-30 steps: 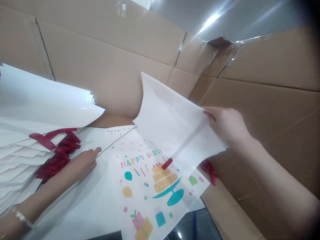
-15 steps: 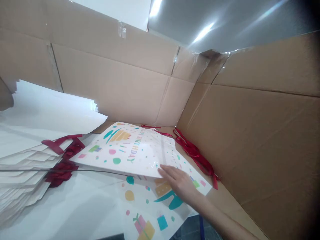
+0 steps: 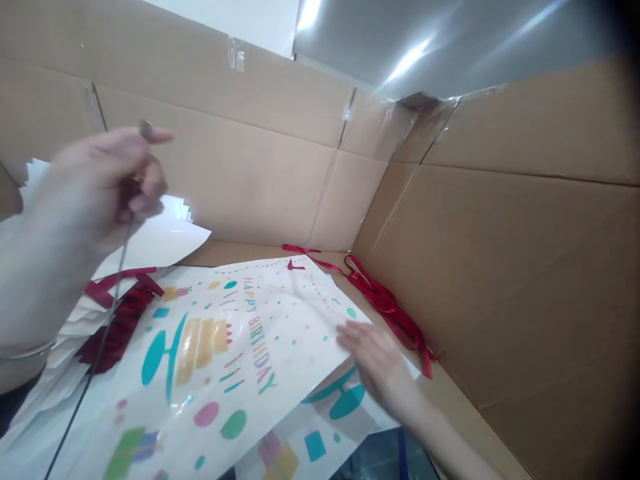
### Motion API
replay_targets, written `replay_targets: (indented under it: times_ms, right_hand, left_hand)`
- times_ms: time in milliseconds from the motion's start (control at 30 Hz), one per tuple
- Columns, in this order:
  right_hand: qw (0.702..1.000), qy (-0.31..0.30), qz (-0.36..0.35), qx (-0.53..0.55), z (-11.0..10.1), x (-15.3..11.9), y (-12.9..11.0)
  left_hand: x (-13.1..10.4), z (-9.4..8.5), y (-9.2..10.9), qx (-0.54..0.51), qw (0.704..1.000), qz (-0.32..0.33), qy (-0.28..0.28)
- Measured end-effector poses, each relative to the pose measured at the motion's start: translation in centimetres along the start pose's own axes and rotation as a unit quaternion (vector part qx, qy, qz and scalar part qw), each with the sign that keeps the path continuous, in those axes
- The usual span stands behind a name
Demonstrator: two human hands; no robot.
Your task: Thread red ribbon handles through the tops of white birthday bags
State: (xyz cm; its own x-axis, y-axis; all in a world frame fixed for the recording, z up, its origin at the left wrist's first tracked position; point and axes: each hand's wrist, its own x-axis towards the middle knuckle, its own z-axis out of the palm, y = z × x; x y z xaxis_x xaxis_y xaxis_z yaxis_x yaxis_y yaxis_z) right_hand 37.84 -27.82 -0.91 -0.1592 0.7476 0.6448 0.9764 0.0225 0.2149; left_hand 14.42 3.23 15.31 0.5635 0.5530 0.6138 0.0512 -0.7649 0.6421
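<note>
My left hand [image 3: 115,180] is raised at the left, closed in a fist around a thin dark wire [image 3: 113,300]. The wire runs down from the fist to the bottom edge. A small dull tip shows above the fingers. My right hand [image 3: 375,360], slightly blurred, lies with fingers stretched over the right edge of a flat white gift bag [image 3: 300,307] printed HAPPY BIRTHDAY. Its thumb is hidden. A short red ribbon piece [image 3: 296,266] shows near the bag's far edge. Another printed gift bag [image 3: 320,427] lies beneath.
Cardboard walls [image 3: 240,153] stand behind and at the right. A bundle of red ribbon [image 3: 385,303] lies along the right wall. At the left are stacked white bags [image 3: 65,373] with dark red ribbon [image 3: 120,327] and white sheets [image 3: 165,233].
My left hand has come into view, lifted with the wire, which lay across the bags before. The top bag has shifted toward me and left. My right hand moved slightly right.
</note>
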Motion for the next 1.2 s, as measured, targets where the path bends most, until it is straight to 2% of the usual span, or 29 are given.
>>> replay_targets:
  times_ms: [100, 167, 267, 333, 400, 500, 533, 600, 700, 800, 900, 967, 1000, 1033, 1100, 1200]
  right_hand:
    - [0.998, 0.032, 0.049, 0.028, -1.7, 2.2, 2.0]
    - [0.997, 0.019, 0.048, 0.059, -1.4, 2.6, 2.1]
    - [0.995, -0.038, 0.020, 0.087, 0.5, 1.6, 1.3]
    - [0.994, -0.061, 0.004, 0.089, 1.8, 0.6, 1.0]
    - [0.995, -0.055, 0.025, 0.083, 2.3, -0.2, 1.4]
    - [0.992, -0.049, 0.093, 0.075, 2.2, -1.0, 2.4]
    - [0.989, -0.068, 0.108, 0.079, 2.2, -1.2, 2.4]
    - [0.978, -0.145, 0.116, 0.095, 2.7, -1.9, 1.6]
    - [0.956, -0.247, 0.105, 0.116, 4.4, -3.3, -1.4]
    - [0.949, -0.262, 0.113, 0.132, 5.2, -4.5, -4.4]
    - [0.917, -0.287, 0.116, 0.250, 4.1, -4.3, -4.9]
    - [0.890, -0.302, 0.149, 0.308, 3.4, -3.2, -2.7]
    - [0.884, -0.300, 0.183, 0.308, 3.3, -2.4, -0.9]
    - [0.889, -0.284, 0.243, 0.263, 3.6, -1.5, 1.4]
    - [0.895, -0.249, 0.323, 0.181, 5.2, 0.6, 6.6]
    - [0.886, -0.234, 0.386, 0.104, 9.6, 3.9, 14.3]
  left_hand:
    - [0.0, 2.4, 0.9, -0.154, 0.980, -0.068, -0.101]
    - [-0.8, 4.6, 0.1, -0.165, 0.965, -0.112, -0.173]
    - [-3.0, 8.4, -2.0, -0.093, 0.952, -0.124, -0.266]
    - [-4.7, 10.7, -3.3, -0.007, 0.938, -0.092, -0.335]
    - [-6.3, 12.6, -4.3, 0.068, 0.914, -0.053, -0.395]
    - [-7.8, 14.2, -5.3, 0.126, 0.875, -0.032, -0.466]
    - [-8.1, 14.5, -5.5, 0.135, 0.863, -0.035, -0.485]
    - [-8.6, 15.2, -5.9, 0.146, 0.848, -0.046, -0.508]
    - [-9.7, 16.4, -6.2, 0.161, 0.842, -0.045, -0.513]
    - [-11.2, 17.6, -6.1, 0.210, 0.830, -0.027, -0.515]
    - [-12.3, 18.7, -5.9, 0.263, 0.814, -0.029, -0.517]
    - [-12.6, 19.3, -5.9, 0.275, 0.806, -0.028, -0.523]
    - [-12.6, 19.4, -6.0, 0.279, 0.802, -0.025, -0.527]
    - [-12.5, 19.6, -6.1, 0.284, 0.798, -0.023, -0.532]
    - [-12.2, 19.7, -6.4, 0.287, 0.792, -0.018, -0.538]
    - [-11.7, 19.6, -6.8, 0.274, 0.791, -0.028, -0.547]
